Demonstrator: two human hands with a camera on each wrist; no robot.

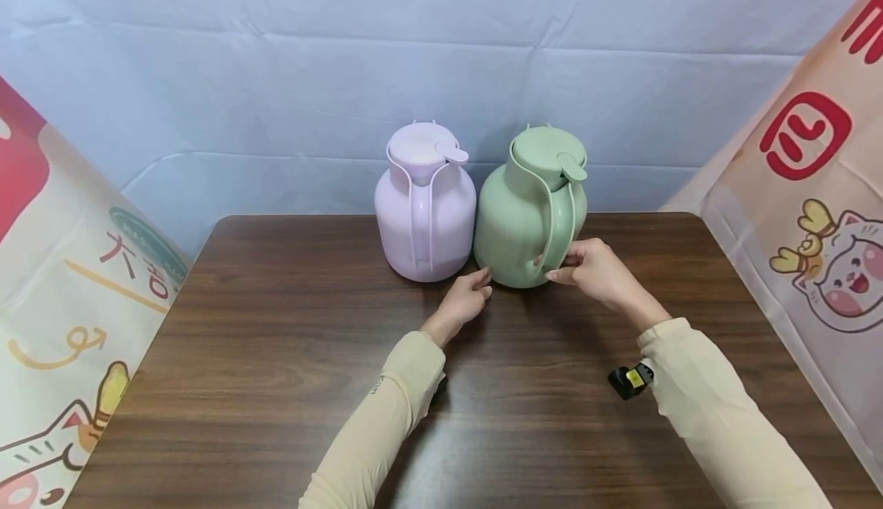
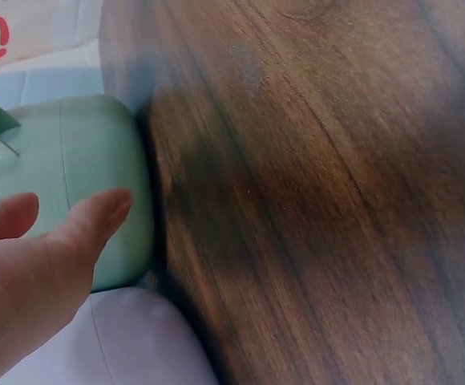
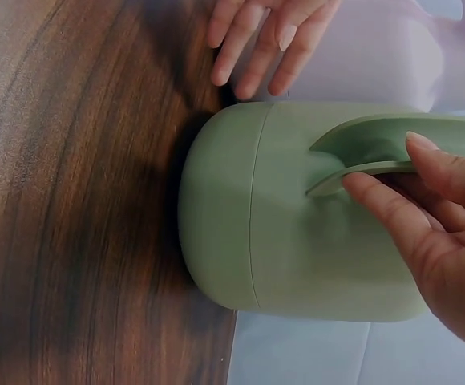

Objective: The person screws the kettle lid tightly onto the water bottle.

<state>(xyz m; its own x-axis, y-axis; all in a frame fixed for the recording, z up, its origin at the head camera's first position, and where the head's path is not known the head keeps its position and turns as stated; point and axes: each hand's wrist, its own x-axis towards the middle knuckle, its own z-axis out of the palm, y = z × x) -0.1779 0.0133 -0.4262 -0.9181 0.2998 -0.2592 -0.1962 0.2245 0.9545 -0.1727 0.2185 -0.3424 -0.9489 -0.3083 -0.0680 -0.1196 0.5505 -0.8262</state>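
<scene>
A light green vacuum jug (image 1: 509, 225) stands at the back of the table, its lid spout lever and handle (image 1: 564, 214) facing the near right side. My right hand (image 1: 599, 273) pinches the lower end of that handle between thumb and fingers; the right wrist view shows the thumb (image 3: 441, 164) on its outer side. Low in front of the green jug, my left hand (image 1: 464, 300) reaches with fairly straight fingers close to its base. Just left of it stands a lilac vacuum jug (image 1: 451, 221) of the same shape, close against the green one.
Both jugs stand on a dark brown wooden table (image 1: 276, 363) near its back edge. A pale blue cloth (image 1: 276, 95) hangs behind. Printed cartoon sheets flank the left side (image 1: 76, 279) and the right side (image 1: 828, 210).
</scene>
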